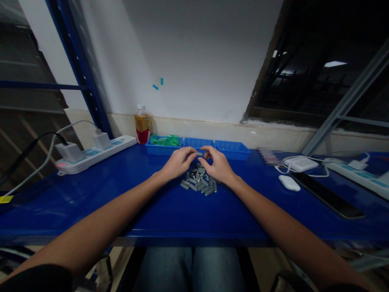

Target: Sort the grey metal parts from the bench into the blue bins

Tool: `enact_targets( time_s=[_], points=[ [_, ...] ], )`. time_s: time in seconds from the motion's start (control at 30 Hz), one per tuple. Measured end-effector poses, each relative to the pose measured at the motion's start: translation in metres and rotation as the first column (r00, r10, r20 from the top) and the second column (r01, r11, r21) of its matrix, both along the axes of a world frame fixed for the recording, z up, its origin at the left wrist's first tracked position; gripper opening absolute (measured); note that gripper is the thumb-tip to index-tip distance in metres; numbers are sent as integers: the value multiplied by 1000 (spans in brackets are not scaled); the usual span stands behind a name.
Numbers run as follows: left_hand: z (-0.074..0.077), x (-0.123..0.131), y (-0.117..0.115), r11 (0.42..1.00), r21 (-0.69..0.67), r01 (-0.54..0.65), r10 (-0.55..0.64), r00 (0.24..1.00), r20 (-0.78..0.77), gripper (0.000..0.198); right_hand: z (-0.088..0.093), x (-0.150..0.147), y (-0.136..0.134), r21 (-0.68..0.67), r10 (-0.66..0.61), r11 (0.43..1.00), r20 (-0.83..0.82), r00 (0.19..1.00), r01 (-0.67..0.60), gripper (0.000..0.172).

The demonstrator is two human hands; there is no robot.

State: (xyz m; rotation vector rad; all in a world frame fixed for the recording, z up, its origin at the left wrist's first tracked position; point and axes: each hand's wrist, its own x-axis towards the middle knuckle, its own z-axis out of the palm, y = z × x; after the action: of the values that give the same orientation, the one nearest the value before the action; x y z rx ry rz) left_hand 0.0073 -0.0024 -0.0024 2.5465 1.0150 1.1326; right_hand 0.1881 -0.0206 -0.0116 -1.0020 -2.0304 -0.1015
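Observation:
My left hand [178, 163] and my right hand [217, 164] meet over a pile of small grey metal cylinders [199, 182] on the blue table [170, 211]. Both hands pinch one small grey cylinder [199, 153] between their fingertips, just above the pile. The other fingers curl inward. Behind the hands stand three blue trays: the left tray [164, 147] holds green pieces [165, 140], while the middle tray [196, 142] and the right tray [232, 148] show no contents from here.
A drink bottle [143, 129] stands by the wall behind the left tray. A white power strip [94, 156] with plugs lies at the left. At the right lie a white charger [300, 163], a white mouse-like object [289, 182], a dark phone [328, 195] and another power strip [361, 175].

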Motion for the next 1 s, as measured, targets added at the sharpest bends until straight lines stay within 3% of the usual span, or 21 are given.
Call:
enact_targets(
  time_s=[0.13,0.3,0.5,0.77,1.0],
  points=[
    [-2,0,0,1000,-18,1,-2,999,-39,30,2,2,-1,35,4,999,89,996,-7,14],
    [-5,-1,0,999,2,39,-39,999,0,26,2,2,1,35,-43,999,71,997,40,18],
    [-9,-1,1,996,90,12,-10,1000,-26,22,2,1,0,22,1,1000,41,999,-2,19],
    [-8,-1,1,995,94,16,-8,997,-80,28,2,4,0,51,31,998,83,996,-35,13],
    [-9,0,1,996,85,17,-17,1000,0,25,4,6,3,55,-12,998,41,999,10,21]
  ],
)
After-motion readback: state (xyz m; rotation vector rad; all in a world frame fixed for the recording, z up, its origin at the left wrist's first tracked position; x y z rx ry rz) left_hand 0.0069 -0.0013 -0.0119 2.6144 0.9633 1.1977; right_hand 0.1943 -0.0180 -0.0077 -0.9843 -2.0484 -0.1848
